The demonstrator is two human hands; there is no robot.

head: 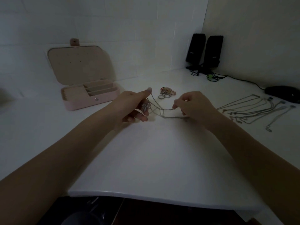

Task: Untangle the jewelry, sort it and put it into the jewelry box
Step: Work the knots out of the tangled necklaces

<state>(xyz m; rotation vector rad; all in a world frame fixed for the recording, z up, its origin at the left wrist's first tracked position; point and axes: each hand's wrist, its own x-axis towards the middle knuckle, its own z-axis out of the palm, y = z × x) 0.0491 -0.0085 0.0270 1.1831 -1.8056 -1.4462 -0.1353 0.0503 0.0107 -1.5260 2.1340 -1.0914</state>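
A tangle of thin silver chains (159, 110) stretches between my two hands just above the white table (154, 159). My left hand (131, 108) grips one end, thumb up, with a small silver pendant (145, 107) against its fingers. My right hand (193, 105) pinches the other end of the chains between thumb and fingertips. Behind them lies a small heap of rings (165, 93). The pink jewelry box (81, 78) stands open at the back left, its lid leaning on the wall. Several untangled necklaces (253, 109) lie spread out to the right.
Two black speakers (204, 52) stand in the back right corner with cables (215, 77) trailing along the table. A dark computer mouse (284, 94) lies at the right edge. The table's front edge (146, 197) runs below my forearms.
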